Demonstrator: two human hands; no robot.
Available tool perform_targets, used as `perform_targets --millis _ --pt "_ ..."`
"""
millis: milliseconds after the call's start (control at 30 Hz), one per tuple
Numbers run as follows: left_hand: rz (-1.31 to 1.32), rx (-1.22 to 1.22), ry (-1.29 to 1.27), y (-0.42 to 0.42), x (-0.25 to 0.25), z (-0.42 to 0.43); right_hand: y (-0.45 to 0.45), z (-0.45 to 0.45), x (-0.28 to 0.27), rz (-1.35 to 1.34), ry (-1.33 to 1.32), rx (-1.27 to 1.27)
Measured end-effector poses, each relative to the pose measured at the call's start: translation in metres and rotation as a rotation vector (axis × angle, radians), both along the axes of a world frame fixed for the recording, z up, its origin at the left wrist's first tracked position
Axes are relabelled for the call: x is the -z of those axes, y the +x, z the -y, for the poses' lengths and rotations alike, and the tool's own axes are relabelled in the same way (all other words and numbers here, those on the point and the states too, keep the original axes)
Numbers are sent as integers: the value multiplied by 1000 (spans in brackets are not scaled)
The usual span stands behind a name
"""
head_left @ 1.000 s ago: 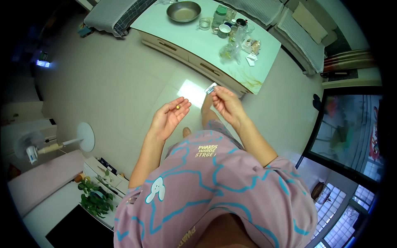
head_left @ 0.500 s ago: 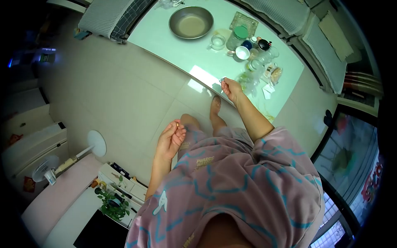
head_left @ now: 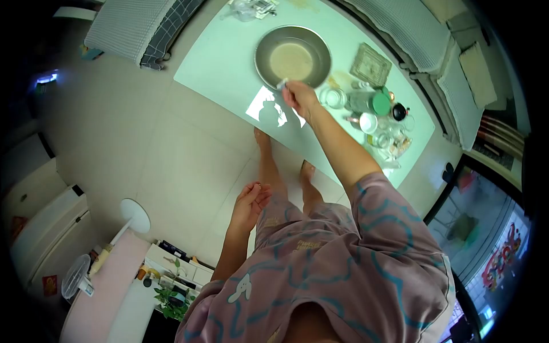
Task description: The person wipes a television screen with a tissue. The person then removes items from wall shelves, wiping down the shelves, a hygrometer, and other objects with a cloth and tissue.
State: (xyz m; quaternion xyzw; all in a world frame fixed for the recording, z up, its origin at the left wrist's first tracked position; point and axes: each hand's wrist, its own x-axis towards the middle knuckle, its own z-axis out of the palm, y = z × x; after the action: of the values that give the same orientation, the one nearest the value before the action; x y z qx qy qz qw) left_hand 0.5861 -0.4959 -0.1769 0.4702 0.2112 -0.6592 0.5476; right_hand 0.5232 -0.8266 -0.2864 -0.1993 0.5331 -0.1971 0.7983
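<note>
My right hand [head_left: 299,98] reaches over the table [head_left: 214,63] at the near rim of a wide metal basin [head_left: 291,57]. Its fingers are closed on a small whitish packet [head_left: 282,84], mostly hidden by the fingers. My left hand [head_left: 251,201] is low in front of my legs, fingers curled together. A tiny thing shows at its fingertips, too small to name now. Some pale material covers the basin's bottom.
On the table's right part stand a green-lidded jar [head_left: 378,103], a glass mug [head_left: 333,98], a white cup [head_left: 368,122] and a woven tray [head_left: 370,65]. A plastic bag [head_left: 245,8] lies at the far left. A fan [head_left: 77,277] stands lower left.
My right hand has moved forward and up to the basin with the small packet. My left hand has curled its fingers further and sits lower. The table fills more of the view.
</note>
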Motion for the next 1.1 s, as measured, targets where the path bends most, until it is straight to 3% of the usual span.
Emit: perform_targets --millis 33,100,300,367,400,433,500,533,600,700,933,1100 --pt "-14 -12 13 14 2 10 26 26 7 59 -27 -6" --pt "35 -63 0 44 7 28 86 75 8 107 57 232" --pt "69 -142 9 107 36 66 180 173 61 -72 -184 101" --pt "25 -163 4 121 49 80 179 202 130 129 -168 25" --pt "34 -178 -37 125 52 91 170 208 137 133 -252 -117" --pt "42 -193 -79 128 51 99 169 201 131 123 -227 -117" --pt "50 -177 -117 134 49 114 159 184 112 53 -126 142" --pt "67 -160 -183 136 48 121 147 169 107 85 -186 120" --pt "59 -151 -208 137 44 133 125 126 71 214 60 357" --pt "39 -112 -242 132 29 148 75 54 13 160 2 101" --pt "42 61 -201 92 10 177 -37 -68 -6 173 201 216" --pt "-75 202 -277 39 34 178 -125 -117 19 45 288 446"
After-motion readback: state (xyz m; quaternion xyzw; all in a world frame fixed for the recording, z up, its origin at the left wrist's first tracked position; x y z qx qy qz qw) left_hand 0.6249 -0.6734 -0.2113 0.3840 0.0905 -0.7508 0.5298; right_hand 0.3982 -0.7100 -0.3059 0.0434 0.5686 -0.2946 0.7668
